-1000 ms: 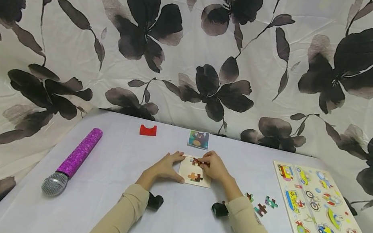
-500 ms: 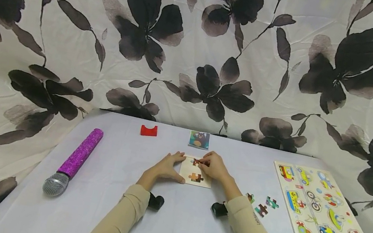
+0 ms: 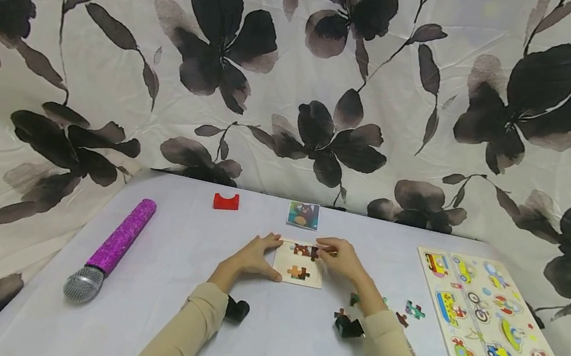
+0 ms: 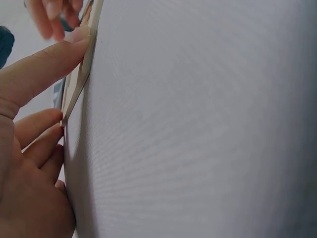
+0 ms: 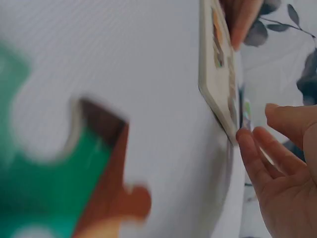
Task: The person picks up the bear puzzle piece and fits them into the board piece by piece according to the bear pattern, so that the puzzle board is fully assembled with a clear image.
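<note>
A small wooden puzzle board (image 3: 286, 260) lies flat mid-table, with a few jigsaw pieces (image 3: 302, 250) showing a brown face set along its top and more brown pieces (image 3: 298, 272) lower down. My left hand (image 3: 253, 255) holds the board at its left side, the thumb at the near edge and the fingers at the far corner, as the left wrist view shows. At the board's right edge, my right hand (image 3: 344, 261) touches it with its fingertips. In the right wrist view, the right thumb (image 5: 287, 116) stands apart from the fingers, with nothing between them.
Loose puzzle pieces (image 3: 414, 310) lie by the right forearm, partly hidden. A larger vehicle puzzle board (image 3: 497, 327) is at the right. A purple glitter microphone (image 3: 122, 236) lies left. Behind are a bear picture (image 3: 304, 214) and a red notched block (image 3: 226, 201).
My right hand has shifted right, off the top pieces to the board's edge, and its fingers have loosened. More of the brown face shows. The left hand stays put.
</note>
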### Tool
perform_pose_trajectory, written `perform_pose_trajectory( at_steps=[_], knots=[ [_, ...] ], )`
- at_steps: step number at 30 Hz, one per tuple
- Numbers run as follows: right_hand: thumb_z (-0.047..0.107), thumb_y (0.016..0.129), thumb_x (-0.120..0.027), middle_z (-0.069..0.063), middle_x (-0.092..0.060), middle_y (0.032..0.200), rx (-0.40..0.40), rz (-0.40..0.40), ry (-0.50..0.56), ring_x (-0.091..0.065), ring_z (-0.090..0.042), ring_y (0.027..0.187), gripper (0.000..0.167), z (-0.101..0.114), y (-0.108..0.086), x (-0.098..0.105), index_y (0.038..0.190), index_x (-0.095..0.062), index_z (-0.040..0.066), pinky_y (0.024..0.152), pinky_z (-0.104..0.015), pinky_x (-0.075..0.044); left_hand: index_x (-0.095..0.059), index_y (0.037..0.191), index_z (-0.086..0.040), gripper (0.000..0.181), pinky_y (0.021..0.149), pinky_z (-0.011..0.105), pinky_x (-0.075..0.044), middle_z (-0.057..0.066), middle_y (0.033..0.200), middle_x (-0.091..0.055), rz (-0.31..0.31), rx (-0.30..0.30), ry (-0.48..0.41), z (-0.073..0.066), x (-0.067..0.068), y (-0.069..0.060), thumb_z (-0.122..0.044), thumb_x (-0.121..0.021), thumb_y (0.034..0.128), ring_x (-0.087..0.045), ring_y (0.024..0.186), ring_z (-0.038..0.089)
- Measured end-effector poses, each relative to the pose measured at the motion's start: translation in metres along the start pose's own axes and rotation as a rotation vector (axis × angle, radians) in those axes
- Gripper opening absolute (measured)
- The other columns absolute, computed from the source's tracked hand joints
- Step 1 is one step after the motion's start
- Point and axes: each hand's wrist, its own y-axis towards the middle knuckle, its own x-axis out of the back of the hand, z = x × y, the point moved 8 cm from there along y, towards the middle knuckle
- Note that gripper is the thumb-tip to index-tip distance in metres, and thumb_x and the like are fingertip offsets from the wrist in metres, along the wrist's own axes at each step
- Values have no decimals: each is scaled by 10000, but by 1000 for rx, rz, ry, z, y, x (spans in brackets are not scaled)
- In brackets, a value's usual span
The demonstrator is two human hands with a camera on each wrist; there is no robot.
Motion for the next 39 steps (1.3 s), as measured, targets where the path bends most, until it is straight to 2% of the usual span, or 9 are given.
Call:
perform_pose_trajectory(
  at_steps=[2,5,9,15,17,23,31,35,39],
  knots=[
    [-8,870,-607,-290,-596,1165,-31,-28,11,-629,-401,973,318,-4,-10,13,1165,-593,-125,808,-448,-534,-434,1397,-18,902,1158,458,-63,93,1513,-317,-3,5,-11,1,0,0,-225,-871,635,-165,1433,259],
    [26,842,-657,-287,-608,1142,-93,-41,-34,-619,-401,952,365,-11,-30,35,1172,-592,-113,791,-470,-524,-433,1398,-20,901,1158,457,-64,87,1514,-317,-7,6,-17,1,0,0,-226,-870,637,-162,1433,255],
    [96,796,-731,-257,-636,1084,-169,4,-100,-597,-374,937,441,-26,-59,55,1170,-599,-98,793,-475,-501,-434,1395,-14,901,1158,455,-68,93,1511,-320,-9,-1,-9,1,0,-1,-228,-871,636,-170,1432,255],
    [212,740,-801,-132,-640,1045,-289,113,-130,-550,-284,946,511,-46,-93,60,1163,-635,-21,821,-446,-468,-441,1383,8,899,1159,451,-71,117,1502,-332,-16,-22,-1,-3,1,-2,-216,-875,628,-190,1425,266],
    [238,733,-808,-112,-621,1050,-289,143,-135,-529,-266,944,515,-48,-99,57,1158,-646,-3,808,-432,-463,-445,1376,18,898,1159,451,-71,126,1497,-338,-20,-30,-6,-4,1,-2,-208,-878,623,-197,1422,272],
    [250,741,-803,-104,-602,1012,-185,150,-136,-520,-231,898,440,-39,-104,46,1082,-692,-4,757,-355,-455,-451,1371,19,895,1157,457,-75,129,1496,-339,-23,-28,-18,-4,2,-3,-206,-880,618,-196,1422,281],
    [133,764,-774,-22,-633,847,-177,108,-114,-537,-143,761,186,-29,-98,41,887,-695,18,678,-274,-461,-452,1368,25,890,1159,444,-75,132,1491,-346,-27,-31,-12,-5,3,-4,-200,-877,620,-205,1419,274],
    [63,838,-691,-60,-654,792,-158,11,3,-583,-143,688,98,-30,-89,50,894,-659,-10,612,-228,-485,-443,1378,15,896,1158,451,-70,125,1499,-333,-15,-18,-18,-6,2,-5,-206,-874,624,-191,1423,277],
    [33,891,-619,-188,-674,846,-140,-103,165,-643,-203,712,171,-32,-76,62,993,-638,-103,616,-253,-523,-438,1384,8,892,1158,454,-73,121,1502,-330,-9,-17,-9,-5,2,-4,-214,-869,635,-185,1425,278]
  ],
)
